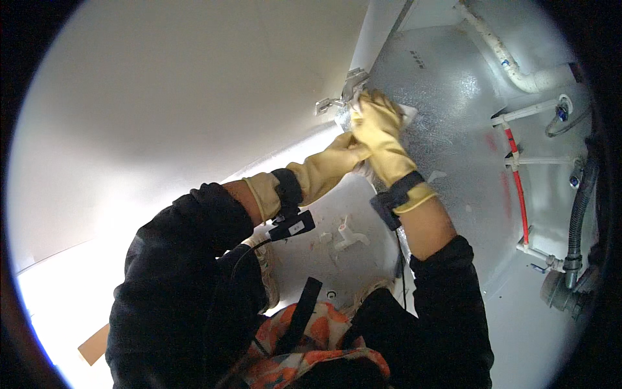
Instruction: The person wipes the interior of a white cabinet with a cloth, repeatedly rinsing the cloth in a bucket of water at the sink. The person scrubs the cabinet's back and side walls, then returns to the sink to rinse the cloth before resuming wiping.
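My right hand (pixel 378 119), in a yellow rubber glove, is shut on a white cloth (pixel 409 114) at the cabinet's front edge. It is beside a metal cabinet hinge (pixel 354 80), and its fingertips are partly hidden by the glove's back. My left hand (pixel 340 151), gloved alike, is just below, touching or nearly touching the right glove's heel. Its fingers are bent out of sight, so I cannot tell whether they hold anything. The cabinet door (pixel 194 97) stands swung out on the left. Silvery sheet lining (pixel 447 97) covers the panel right of the hands.
White drain pipe (pixel 527 80), red-wrapped pipe (pixel 521 204) and a grey corrugated hose (pixel 578 214) run along the right. A white plastic fitting (pixel 351 237) lies below my hands. Black straps with boxes and a cable (pixel 248 255) hang at my wrists. Something brown (pixel 95 344) lies lower left.
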